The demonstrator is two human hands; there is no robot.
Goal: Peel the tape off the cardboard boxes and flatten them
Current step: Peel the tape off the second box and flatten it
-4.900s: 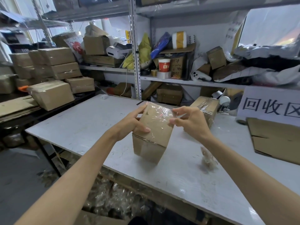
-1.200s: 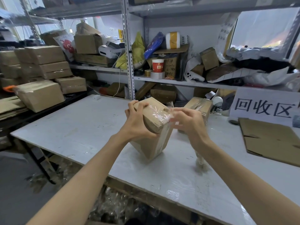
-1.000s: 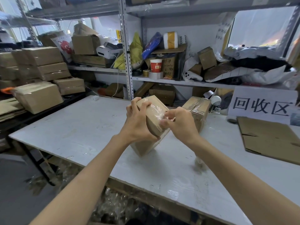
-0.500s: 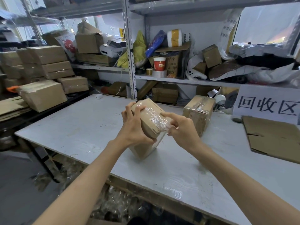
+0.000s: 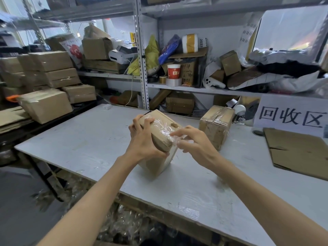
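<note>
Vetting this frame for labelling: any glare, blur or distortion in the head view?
Head view: the wide-angle lens skews the shelf upright; the window pane top right is washed out; glare on the clear tape and a sheen patch on the table; stacked boxes at left look soft; the held box is sharp.

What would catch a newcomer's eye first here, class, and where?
Centre: the left hand grips a tilted cardboard box on the white table while the right hand pinches clear tape at its edge. A second taped box stands behind to the right; a white sign with big black characters stands at far right.
</note>
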